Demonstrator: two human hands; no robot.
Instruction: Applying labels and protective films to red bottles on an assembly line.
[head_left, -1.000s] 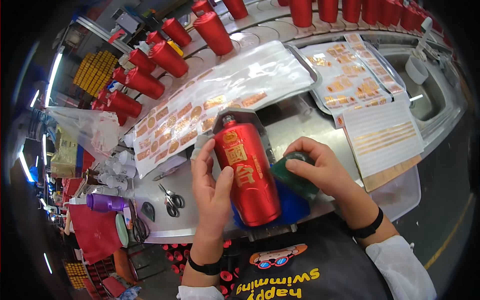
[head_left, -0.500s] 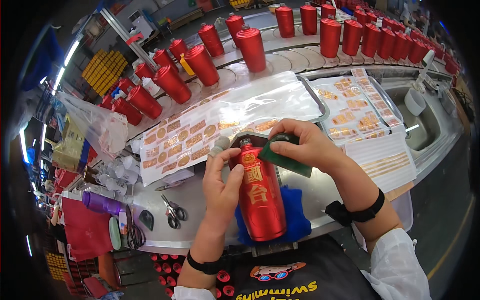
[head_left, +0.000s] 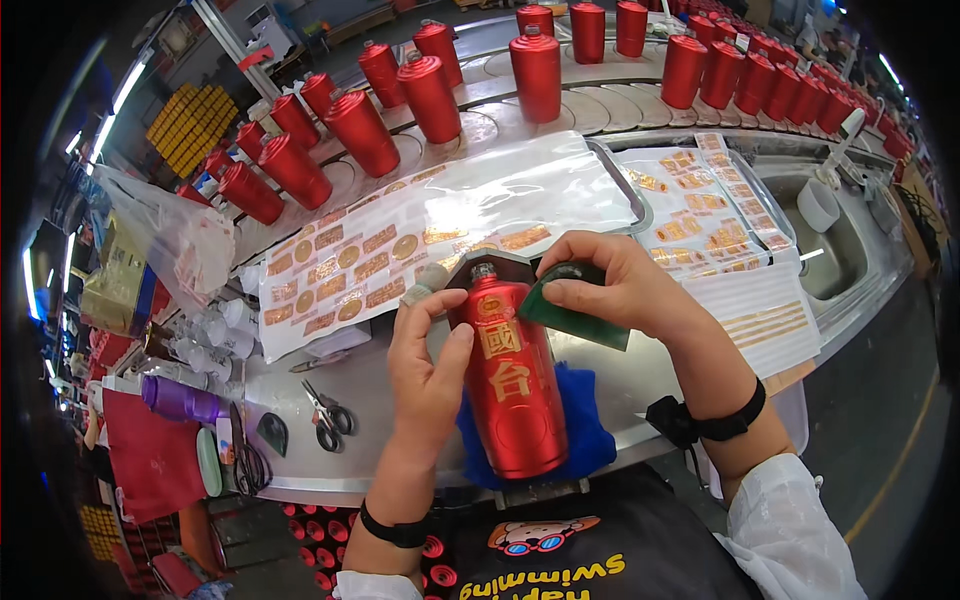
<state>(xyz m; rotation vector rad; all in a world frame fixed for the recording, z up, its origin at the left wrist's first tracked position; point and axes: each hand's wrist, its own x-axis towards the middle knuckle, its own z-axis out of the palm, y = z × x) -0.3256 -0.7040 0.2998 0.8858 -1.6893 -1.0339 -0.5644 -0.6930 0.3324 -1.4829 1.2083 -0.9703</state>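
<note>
A red metallic bottle (head_left: 515, 420) with gold characters lies tilted before me on a blue cloth (head_left: 592, 425), its neck against a dark angled rest (head_left: 508, 266). My right hand (head_left: 620, 280) pinches a dark green flat scraper (head_left: 580, 318) between thumb and fingers. The scraper's left edge is close to the bottle's shoulder; whether it touches I cannot tell. My left hand (head_left: 425, 365) is beside the bottle's left shoulder, thumb and fingers apart, with a pale finger cot (head_left: 425, 284) on one fingertip. It grips nothing.
Beyond my hands lie a sheet of gold stickers (head_left: 350, 250) and a tray with more stickers (head_left: 700, 215). Red bottles (head_left: 425, 100) line the curved conveyor (head_left: 485, 110) behind. Scissors (head_left: 328, 415), a purple bottle (head_left: 180, 398) and glassware (head_left: 215, 335) are at left; a sink (head_left: 820, 260) is at right.
My left fingers have drawn slightly away from the bottle's shoulder. The right hand keeps the scraper at nearly the same place. Bottles on the conveyor have shifted, and the view has turned slightly.
</note>
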